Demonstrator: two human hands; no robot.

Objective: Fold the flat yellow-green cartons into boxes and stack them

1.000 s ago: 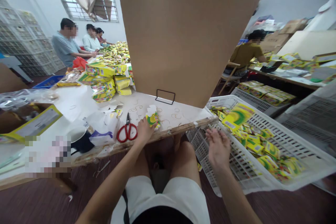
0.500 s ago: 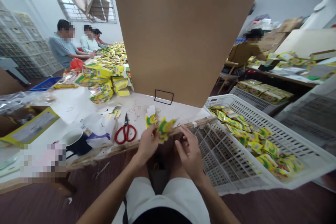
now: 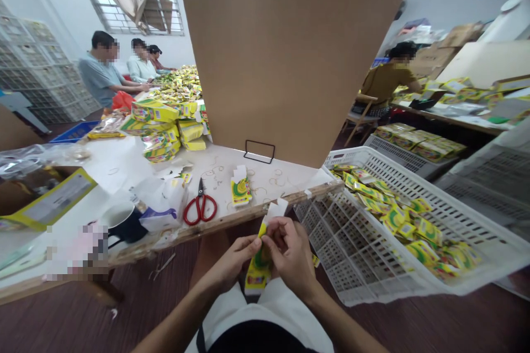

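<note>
Above my lap, a small yellow-and-green carton (image 3: pixel 257 273) with white flaps standing up at its top is held between both hands. My left hand (image 3: pixel 232 261) pinches its left edge with thumb and fingers. On the other side, my right hand (image 3: pixel 291 248) grips it near the upper part, fingers curled. Another such carton (image 3: pixel 240 187), its white flap raised, lies on the table just beyond the hands. Left of that carton rest red-handled scissors (image 3: pixel 200 207), blades pointing away.
A white plastic crate (image 3: pixel 414 265) with several small packets stands at my right. A tall cardboard sheet (image 3: pixel 285 66) rises behind the table (image 3: pixel 207 162). A dark mug (image 3: pixel 124 223) and stacked yellow boxes (image 3: pixel 159 129) are at left. Co-workers sit further back.
The packet that was in my left hand at the table edge is gone from there. Both hands have come down and together over my lap, now on a carton.
</note>
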